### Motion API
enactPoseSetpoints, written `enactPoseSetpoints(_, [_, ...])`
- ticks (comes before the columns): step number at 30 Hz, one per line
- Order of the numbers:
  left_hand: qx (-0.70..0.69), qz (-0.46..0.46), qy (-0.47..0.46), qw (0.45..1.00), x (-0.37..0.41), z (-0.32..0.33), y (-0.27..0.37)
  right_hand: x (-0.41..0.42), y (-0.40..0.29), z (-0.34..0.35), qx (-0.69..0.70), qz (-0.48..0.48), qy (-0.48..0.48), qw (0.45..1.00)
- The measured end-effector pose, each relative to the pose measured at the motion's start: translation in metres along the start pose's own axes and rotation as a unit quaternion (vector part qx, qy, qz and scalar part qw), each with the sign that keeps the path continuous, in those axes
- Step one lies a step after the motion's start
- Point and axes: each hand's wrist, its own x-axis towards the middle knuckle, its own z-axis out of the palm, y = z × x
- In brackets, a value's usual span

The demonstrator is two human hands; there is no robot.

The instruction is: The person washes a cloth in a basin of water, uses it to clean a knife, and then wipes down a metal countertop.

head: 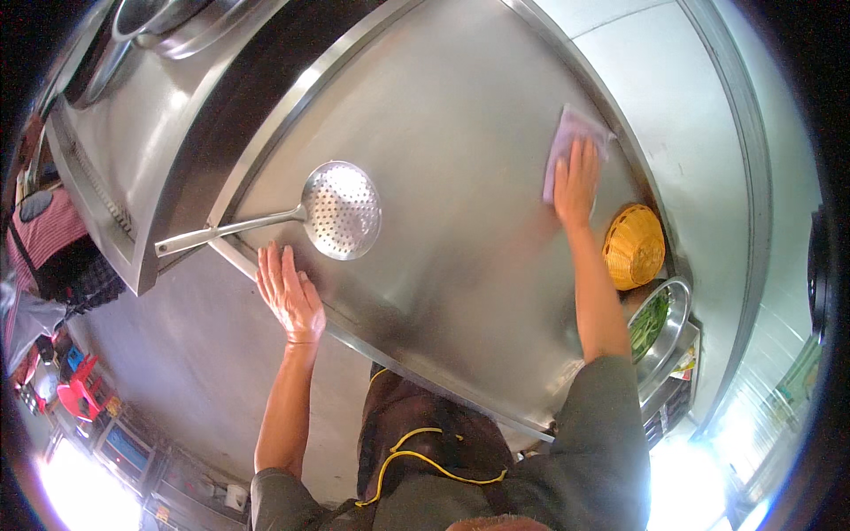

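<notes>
My right hand [576, 182] presses a folded purple cloth [563, 143] flat onto the stainless steel worktop [451, 166], close to its raised right rim. My left hand [290, 295] holds nothing; its fingers are extended over the worktop's near left edge. Whether its palm touches the metal is hard to tell. Just beyond those fingertips lies a perforated metal skimmer [342, 209]. The skimmer's long handle points left and juts past the worktop's corner.
An upturned yellow woven basket [634, 249] sits by the right rim. Nearer me is a metal bowl [676, 325] of leafy greens [649, 328]. A steel counter with a metal pot [192, 30] stands upper left. Red plastic chairs [83, 391] and a person in pink stripes [50, 222] are at left.
</notes>
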Motion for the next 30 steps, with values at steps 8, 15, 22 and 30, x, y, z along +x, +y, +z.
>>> enactPoseSetpoints(8, [-0.024,-0.004,0.012,1.0,-0.001,0.002,0.0,-0.09,-0.116,-0.026,0.029,-0.055,-0.086,0.994])
enactPoseSetpoints(15, [-0.01,0.003,0.011,1.0,-0.003,0.002,-0.004,0.116,-0.167,0.044,-0.004,-0.132,0.097,0.986])
enactPoseSetpoints(22, [-0.001,0.017,0.015,1.0,0.002,0.005,0.0,0.217,-0.224,0.043,-0.02,-0.041,0.063,0.997])
enactPoseSetpoints(30, [0.017,0.024,0.026,0.999,-0.003,0.006,-0.006,0.078,-0.16,0.039,0.059,-0.24,0.055,0.967])
